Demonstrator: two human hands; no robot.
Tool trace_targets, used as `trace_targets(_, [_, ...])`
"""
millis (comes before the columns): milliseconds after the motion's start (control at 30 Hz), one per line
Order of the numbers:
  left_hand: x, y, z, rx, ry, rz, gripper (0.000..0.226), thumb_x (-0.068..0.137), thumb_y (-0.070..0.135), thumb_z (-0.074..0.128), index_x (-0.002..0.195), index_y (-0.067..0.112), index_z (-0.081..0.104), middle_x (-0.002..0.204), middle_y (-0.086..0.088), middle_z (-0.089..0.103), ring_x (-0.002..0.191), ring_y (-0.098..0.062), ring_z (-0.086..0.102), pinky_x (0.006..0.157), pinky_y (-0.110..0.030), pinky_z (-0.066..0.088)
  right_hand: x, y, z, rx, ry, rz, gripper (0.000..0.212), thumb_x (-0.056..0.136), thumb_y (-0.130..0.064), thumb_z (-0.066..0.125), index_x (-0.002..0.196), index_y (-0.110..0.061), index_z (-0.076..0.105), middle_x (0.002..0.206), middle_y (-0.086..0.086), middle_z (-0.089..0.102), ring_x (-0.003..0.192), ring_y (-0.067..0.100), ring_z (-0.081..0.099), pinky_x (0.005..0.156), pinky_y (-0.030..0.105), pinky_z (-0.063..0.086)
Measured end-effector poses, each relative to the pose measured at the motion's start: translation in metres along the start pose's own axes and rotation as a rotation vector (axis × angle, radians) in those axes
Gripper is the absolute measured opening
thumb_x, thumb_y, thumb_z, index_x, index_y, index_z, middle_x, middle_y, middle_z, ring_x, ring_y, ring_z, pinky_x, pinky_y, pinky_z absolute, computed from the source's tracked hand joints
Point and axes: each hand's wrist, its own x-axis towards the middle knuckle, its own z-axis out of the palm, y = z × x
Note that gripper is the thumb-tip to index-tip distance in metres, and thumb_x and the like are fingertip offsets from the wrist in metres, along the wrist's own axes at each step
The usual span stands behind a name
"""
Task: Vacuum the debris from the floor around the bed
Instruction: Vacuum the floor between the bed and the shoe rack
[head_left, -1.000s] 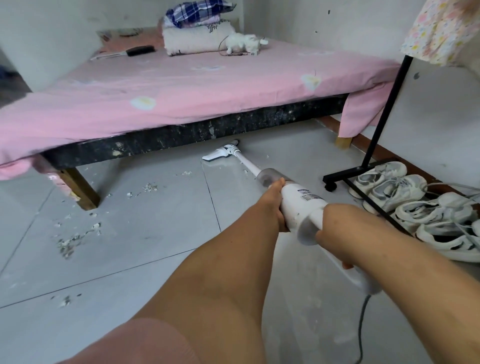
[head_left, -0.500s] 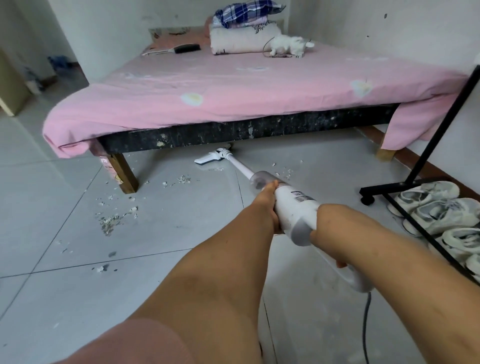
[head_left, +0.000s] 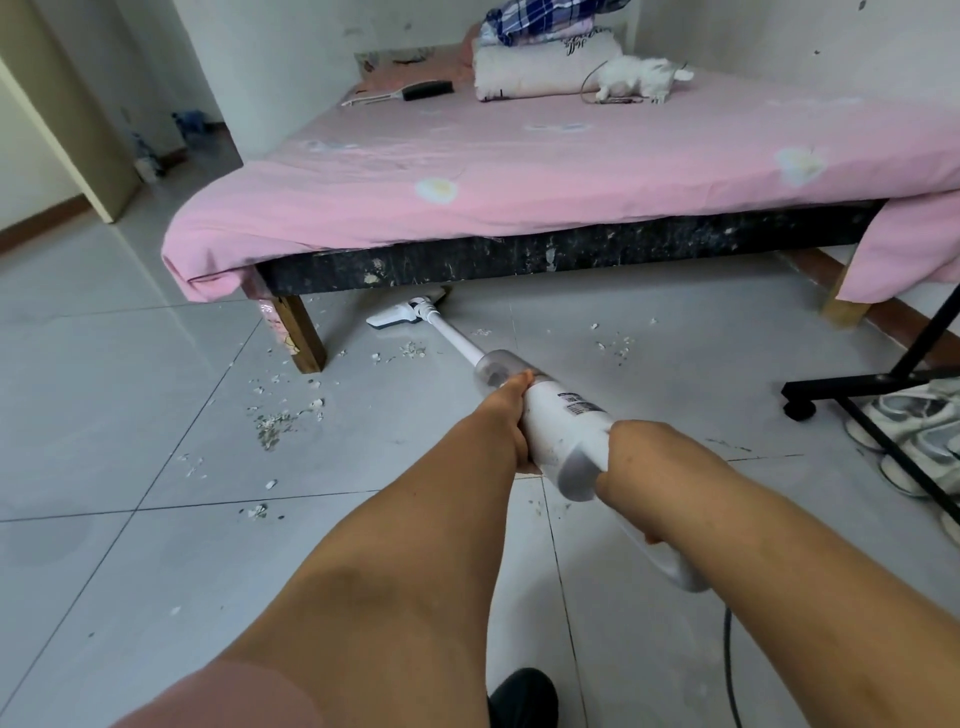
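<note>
**Mind the sideways sweep**

The left hand (head_left: 506, 415) wraps the vacuum (head_left: 563, 428) body; the right hand (head_left: 641, 462) grips its handle. The nozzle (head_left: 397, 315) lies under the bed (head_left: 519, 176) edge. Debris (head_left: 270, 422) sits near the bed leg (head_left: 304, 338) (a fast sweep could strike it, scattering flakes).

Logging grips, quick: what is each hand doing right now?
Left hand: holds the vacuum by its body.
Right hand: grips the vacuum handle.

One bed (head_left: 519, 171), two wooden bed legs (head_left: 304, 338), one stick vacuum (head_left: 556, 421), two hands, left hand (head_left: 506, 415) and right hand (head_left: 641, 460), one hairbrush (head_left: 410, 92), one white plush toy (head_left: 636, 78), at least three white shoes (head_left: 891, 413) at right, debris (head_left: 267, 423) scraps beyond counting
</note>
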Motion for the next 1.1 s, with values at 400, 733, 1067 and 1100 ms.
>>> trace_targets(400, [0.004,0.009,-0.008,0.007,0.01,0.046,0.061,0.085,0.062,0.067,0.121,0.013,0.06,0.091,-0.011,0.068,0.088,-0.032,0.065,0.082,-0.052,0.051,0.015,-0.008,0.004,0.013,0.088,0.0,0.041,0.092,-0.024,0.049,0.132,-0.013,0.045,0.108,0.003,0.048,0.091,0.02,0.044,0.076,0.023,0.036])
trace_targets(733, [0.004,0.007,0.053,0.039,-0.093,0.028,0.055,0.083,0.061,0.07,0.105,0.01,0.061,0.089,-0.012,0.071,0.08,-0.03,0.067,0.075,-0.051,0.054,0.008,0.028,-0.018,-0.044,0.194,0.04,0.036,0.09,-0.018,0.049,0.125,-0.012,0.052,0.118,0.004,0.055,0.097,0.021,0.052,0.078,0.024,0.041])
trace_targets(1067, [0.001,-0.02,0.148,0.183,-0.259,0.008,0.058,0.083,0.063,0.069,0.11,0.013,0.064,0.091,-0.01,0.072,0.08,-0.029,0.069,0.062,-0.046,0.054,0.015,0.089,-0.039,0.098,0.205,0.296,0.046,0.093,-0.028,0.055,0.135,-0.014,0.045,0.136,0.004,0.048,0.118,0.016,0.048,0.097,0.024,0.038])
trace_targets(1100, [0.001,-0.024,0.157,0.195,-0.273,0.007,0.059,0.083,0.063,0.07,0.113,0.013,0.064,0.096,-0.01,0.073,0.085,-0.03,0.069,0.068,-0.047,0.056,0.017,0.099,-0.037,0.152,0.209,0.313,0.038,0.093,-0.029,0.054,0.128,-0.015,0.049,0.128,0.005,0.052,0.115,0.017,0.05,0.095,0.024,0.038])
